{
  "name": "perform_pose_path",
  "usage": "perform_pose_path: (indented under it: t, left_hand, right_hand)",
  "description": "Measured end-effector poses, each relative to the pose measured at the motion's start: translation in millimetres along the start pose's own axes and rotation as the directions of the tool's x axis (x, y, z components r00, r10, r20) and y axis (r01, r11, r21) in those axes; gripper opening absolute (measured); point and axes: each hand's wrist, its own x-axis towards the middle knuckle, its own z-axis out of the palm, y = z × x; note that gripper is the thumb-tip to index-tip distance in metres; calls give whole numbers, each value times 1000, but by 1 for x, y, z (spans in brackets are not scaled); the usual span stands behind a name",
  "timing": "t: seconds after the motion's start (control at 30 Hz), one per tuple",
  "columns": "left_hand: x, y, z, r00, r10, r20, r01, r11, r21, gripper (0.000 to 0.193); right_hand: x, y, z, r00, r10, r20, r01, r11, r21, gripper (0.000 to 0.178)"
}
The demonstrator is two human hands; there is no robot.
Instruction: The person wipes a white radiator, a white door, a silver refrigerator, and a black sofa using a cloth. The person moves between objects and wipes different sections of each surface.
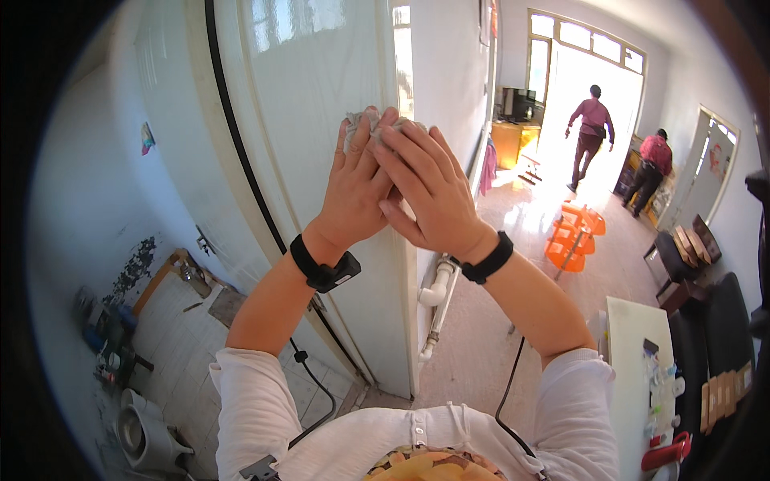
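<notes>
A crumpled greyish-white cloth (351, 138) is bunched against the upper part of a glossy white door (317, 104), near its right edge. My left hand (351, 192) holds the cloth under its fingers, which point upward. My right hand (437, 188) lies beside it, its fingers also over the cloth and partly overlapping my left hand. Most of the cloth is hidden under both hands. Each wrist wears a black band, and the left band (325, 272) carries a small dark box.
White pipes (437, 289) run low beside the door. Orange seats (573, 236) stand on the floor at right. A pale table (642, 337) with small items is at lower right, near a black sofa (726, 321). Two people are farther off, one walking (591, 124), one bending (651, 164).
</notes>
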Motion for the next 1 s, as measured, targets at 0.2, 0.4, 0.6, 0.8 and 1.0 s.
perform_pose_path:
  t: [0.2, 0.4, 0.6, 0.8, 1.0]
  left_hand:
    - [20, 6, 13, 995, -40, 89, 17, 969, 245, 54]
    - [14, 3, 18, 995, -90, 37, 82, 978, 190, 56]
    - [5, -5, 9, 974, -155, 168, 139, 985, 101, 73]
    - [-40, 16, 9, 931, -364, -22, 361, 929, -84, 116]
    - [-83, 34, 49, 936, -347, 61, 344, 937, 61, 126]
  right_hand:
    - [-23, 28, 23, 991, 92, -100, -79, 989, 126, 69]
    - [-19, 33, 47, 976, 134, -173, -87, 963, 256, 73]
    - [-15, 40, 57, 978, 124, -171, -68, 952, 299, 81]
    - [-7, 46, 49, 988, 123, -93, -99, 968, 230, 82]
    - [42, 80, 45, 980, 83, -178, -42, 975, 220, 87]
